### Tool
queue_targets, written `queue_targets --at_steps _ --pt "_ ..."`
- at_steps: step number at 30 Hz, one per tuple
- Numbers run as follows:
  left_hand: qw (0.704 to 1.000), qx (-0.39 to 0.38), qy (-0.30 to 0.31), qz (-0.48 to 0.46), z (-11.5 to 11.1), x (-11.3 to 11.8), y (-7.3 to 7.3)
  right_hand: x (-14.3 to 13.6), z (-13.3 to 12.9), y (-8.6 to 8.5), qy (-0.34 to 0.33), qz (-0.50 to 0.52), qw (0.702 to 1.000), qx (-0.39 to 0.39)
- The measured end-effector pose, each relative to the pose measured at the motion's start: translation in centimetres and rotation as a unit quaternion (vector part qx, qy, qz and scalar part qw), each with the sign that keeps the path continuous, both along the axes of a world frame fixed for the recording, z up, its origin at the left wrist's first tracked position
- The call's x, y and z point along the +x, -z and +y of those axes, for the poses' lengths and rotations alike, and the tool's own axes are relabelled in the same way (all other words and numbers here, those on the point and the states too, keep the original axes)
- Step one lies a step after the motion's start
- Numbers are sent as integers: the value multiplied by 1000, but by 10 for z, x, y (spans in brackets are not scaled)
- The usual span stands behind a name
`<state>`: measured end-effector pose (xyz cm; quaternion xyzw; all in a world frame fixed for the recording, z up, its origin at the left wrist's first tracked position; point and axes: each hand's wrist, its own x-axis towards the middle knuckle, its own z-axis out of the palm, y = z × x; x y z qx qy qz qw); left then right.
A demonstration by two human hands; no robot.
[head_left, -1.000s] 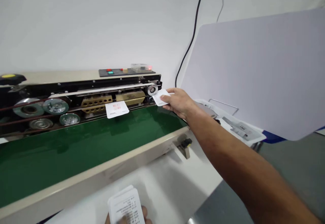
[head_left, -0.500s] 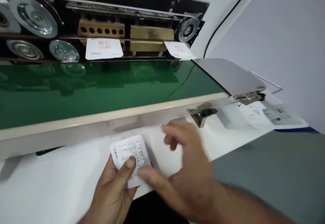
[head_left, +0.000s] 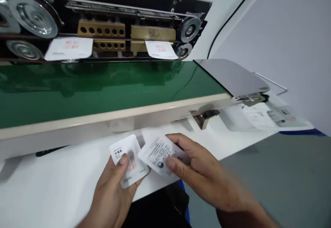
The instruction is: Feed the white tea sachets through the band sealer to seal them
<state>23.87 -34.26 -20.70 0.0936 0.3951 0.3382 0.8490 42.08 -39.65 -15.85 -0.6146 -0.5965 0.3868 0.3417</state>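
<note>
In my left hand [head_left: 115, 183] is a small white sachet [head_left: 133, 171] with black and red print, my thumb pressed on its face. Whether more sachets lie beneath it I cannot tell. My right hand [head_left: 199, 173] pinches another white sachet [head_left: 155, 154], tilted and slightly blurred, its face covered in black text. The two sachets are side by side, their edges close together over the white table [head_left: 74, 183]. Beyond them, two printed sachets, one on the left [head_left: 69, 49] and one on the right [head_left: 161, 50], stick out from the sealing machine's belts.
A green conveyor belt [head_left: 116, 93] with a pale front rail runs across in front of the sealing machine [head_left: 152, 33]. Metal pulleys flank its brass blocks. At right are a grey end plate [head_left: 232, 76], a black-knobbed bracket [head_left: 204, 117] and a clear tray [head_left: 297, 123] with sachets.
My right hand has closed on a sachet and holds it beside the left one. The sachet in my left hand now shows red print. Both sachets in the machine have shifted left.
</note>
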Motion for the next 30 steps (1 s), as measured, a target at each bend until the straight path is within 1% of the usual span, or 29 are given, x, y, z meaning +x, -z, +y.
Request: queue_targets --at_steps 1,2,3,4,6,8,9,10,13,16,20,24,26,28,29,30 --pt "1000 13 14 0 -2 -1 1 4 1 -6 -42 -18 999 -7" --pt "999 26 32 -1 -4 -2 3 6 3 -9 -66 -28 997 -16" --pt "998 40 50 -1 -5 -3 3 7 5 -10 -65 -24 997 -24" --pt "997 53 65 3 -7 -3 4 6 7 -9 -42 -1 999 -29" --pt "995 67 66 17 -8 -4 5 -1 12 0 56 91 994 -13" --pt "996 73 48 29 -8 -3 5 -10 15 13 148 201 968 33" --pt "996 74 41 32 -8 -3 5 -15 15 19 172 242 953 57" --pt "996 73 35 32 -7 -2 6 -20 14 25 182 267 944 73" --pt "997 68 28 25 -7 0 7 -30 11 34 177 283 939 83" --pt "996 79 40 8 -8 1 7 -32 9 34 177 295 936 72" --pt "995 82 51 -11 -10 1 7 -27 12 34 173 325 928 54" --pt "995 75 59 -13 -11 0 10 -25 22 35 173 336 921 90" --pt "995 81 60 -19 -11 0 12 -30 26 37 181 338 917 110" --pt "995 76 58 -22 -11 -1 12 -38 25 39 205 342 911 110" --pt "996 64 55 -13 -11 -1 12 -43 23 41 209 338 912 100" --pt "997 47 58 7 -10 -2 12 -48 20 43 201 326 920 86"
